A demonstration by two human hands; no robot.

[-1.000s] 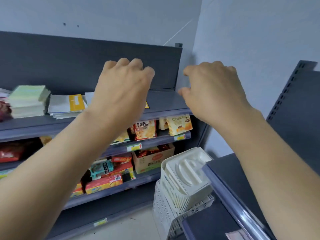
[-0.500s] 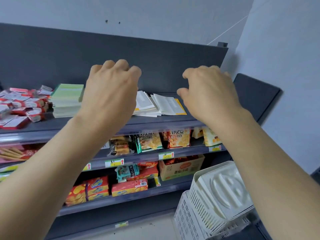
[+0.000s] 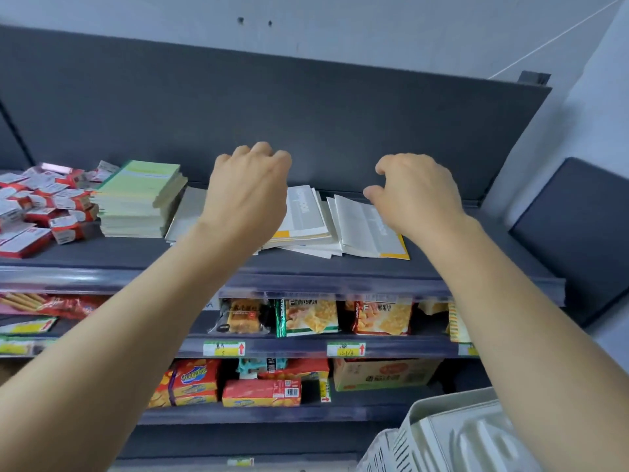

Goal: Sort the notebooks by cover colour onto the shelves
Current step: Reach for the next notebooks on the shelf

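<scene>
A neat stack of green-covered notebooks sits on the top shelf, left of centre. To its right lies a loose, fanned pile of white and yellow notebooks. My left hand hovers above the left part of that pile, fingers loosely curled, holding nothing. My right hand hovers above the pile's right end, thumb and fingers bent and apart, also holding nothing. Part of the pile is hidden behind my left hand.
Red and white small packs crowd the shelf's left end. Snack packets and boxes fill the lower shelves. White plastic baskets stand at bottom right. A second dark shelf unit stands at the right.
The view swung left and closer, bringing the top shelf and its notebooks to the centre. Both hands stayed raised and came in over the white and yellow pile.
</scene>
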